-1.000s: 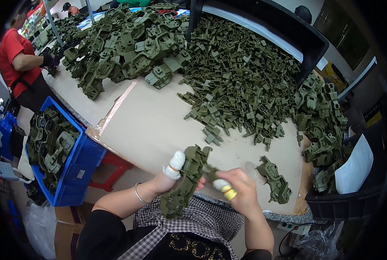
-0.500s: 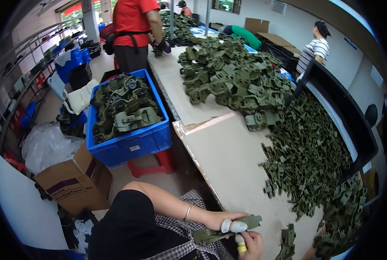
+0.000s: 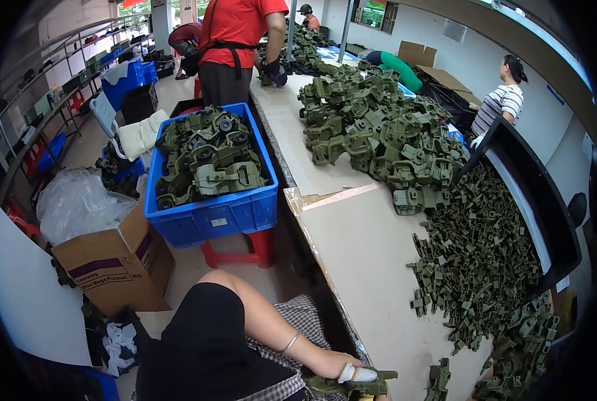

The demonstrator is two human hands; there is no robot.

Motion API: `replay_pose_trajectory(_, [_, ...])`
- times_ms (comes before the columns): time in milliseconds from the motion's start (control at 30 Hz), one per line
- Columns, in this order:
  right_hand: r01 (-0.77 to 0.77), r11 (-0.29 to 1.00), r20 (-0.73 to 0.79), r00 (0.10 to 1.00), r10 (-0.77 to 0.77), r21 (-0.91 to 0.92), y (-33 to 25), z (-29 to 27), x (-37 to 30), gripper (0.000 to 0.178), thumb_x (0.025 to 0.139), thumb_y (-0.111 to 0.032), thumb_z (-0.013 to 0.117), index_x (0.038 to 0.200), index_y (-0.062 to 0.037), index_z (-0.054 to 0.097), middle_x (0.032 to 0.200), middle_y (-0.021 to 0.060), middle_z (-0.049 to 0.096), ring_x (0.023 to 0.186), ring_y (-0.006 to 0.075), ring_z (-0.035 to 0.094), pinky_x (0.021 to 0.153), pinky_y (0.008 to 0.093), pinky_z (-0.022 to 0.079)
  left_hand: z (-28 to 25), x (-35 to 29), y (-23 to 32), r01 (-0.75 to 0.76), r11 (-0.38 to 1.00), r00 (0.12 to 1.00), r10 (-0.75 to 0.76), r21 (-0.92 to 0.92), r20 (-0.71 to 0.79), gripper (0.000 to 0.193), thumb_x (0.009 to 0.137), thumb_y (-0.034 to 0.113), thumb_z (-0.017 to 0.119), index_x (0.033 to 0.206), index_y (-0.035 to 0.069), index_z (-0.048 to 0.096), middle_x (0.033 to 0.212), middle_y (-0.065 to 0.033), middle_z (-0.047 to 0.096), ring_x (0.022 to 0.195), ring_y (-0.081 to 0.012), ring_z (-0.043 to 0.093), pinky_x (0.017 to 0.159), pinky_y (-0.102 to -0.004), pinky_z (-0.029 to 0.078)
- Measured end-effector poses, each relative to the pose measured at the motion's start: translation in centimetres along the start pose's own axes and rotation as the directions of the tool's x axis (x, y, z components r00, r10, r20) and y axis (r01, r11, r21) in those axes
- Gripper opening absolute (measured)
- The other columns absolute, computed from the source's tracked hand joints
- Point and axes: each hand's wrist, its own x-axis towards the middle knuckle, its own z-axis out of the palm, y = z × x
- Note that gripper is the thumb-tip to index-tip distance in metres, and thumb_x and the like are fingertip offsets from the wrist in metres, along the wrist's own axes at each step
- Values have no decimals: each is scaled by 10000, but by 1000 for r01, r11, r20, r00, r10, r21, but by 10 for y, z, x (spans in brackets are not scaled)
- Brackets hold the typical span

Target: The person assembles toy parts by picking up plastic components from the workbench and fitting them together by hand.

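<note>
My left hand (image 3: 335, 364), with white wrapping on a finger, is closed around an olive-green plastic toy vehicle part (image 3: 381, 378) at the bottom edge. Part of that piece also shows below the wrist. Only a sliver with yellow wrapping shows at the lower rim where my right hand was, so its fingers are hidden. Just right of the held piece, a similar loose green part (image 3: 438, 381) lies on the table (image 3: 362, 247). Farther right spreads a heap of small green plastic pieces (image 3: 479, 260).
Large green vehicle bodies (image 3: 385, 134) are piled on the far table. A blue crate (image 3: 211, 224) of assembled vehicles rests on a red stool (image 3: 241, 250). Left of it stands a cardboard box (image 3: 114, 267) with plastic bags. A person in red (image 3: 235, 40) works beyond; a black-framed panel (image 3: 532, 187) borders the right.
The view has shifted, so the scene sits farther right and my hands lower in the picture. My right hand has nearly dropped out of sight; my left still grips the green part.
</note>
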Motion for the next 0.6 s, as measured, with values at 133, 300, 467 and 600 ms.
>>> replay_pose_trajectory(133, [-134, 843, 143, 987, 69, 521, -4, -16, 7, 373, 794, -198, 586, 1093, 21, 549, 990, 118, 593, 891, 189, 535, 778, 355, 439, 7, 4, -11, -255, 967, 965, 255, -5, 60, 197, 768, 164, 570, 785, -31, 548, 689, -123, 578, 647, -159, 522, 598, -336, 424])
replay_pose_trajectory(300, [-169, 831, 79, 986, 150, 530, 3, -25, 23, 363, 804, -223, 578, 1079, 13, 559, 970, 109, 595, 877, 189, 536, 770, 351, 437, 6, 0, 19, -260, 955, 959, 238, 141, 157, 355, 845, 340, 563, 846, -15, 576, 759, -182, 615, 658, -264, 588, 598, -390, 457])
replay_pose_trajectory(467, [-169, 835, 5, 981, 196, 524, 9, -45, 42, 357, 814, -248, 569, 1065, 6, 569, 949, 100, 597, 862, 188, 536, 763, 347, 435, -2, 11, 34, -219, 975, 941, 219, -29, 257, 478, 817, 385, 589, 1059, -24, 538, 940, -180, 613, 867, -257, 589, 730, -369, 462])
replay_pose_trajectory(600, [-167, 840, -65, 971, 232, 516, 12, -58, 60, 354, 823, -268, 563, 1054, -1, 577, 933, 93, 599, 850, 188, 536, 757, 344, 434, -1, 45, 1, -392, 919, 906, 378, 44, 189, 179, 750, 161, 564, 776, -15, 547, 661, -120, 582, 608, -178, 517, 559, -343, 412])
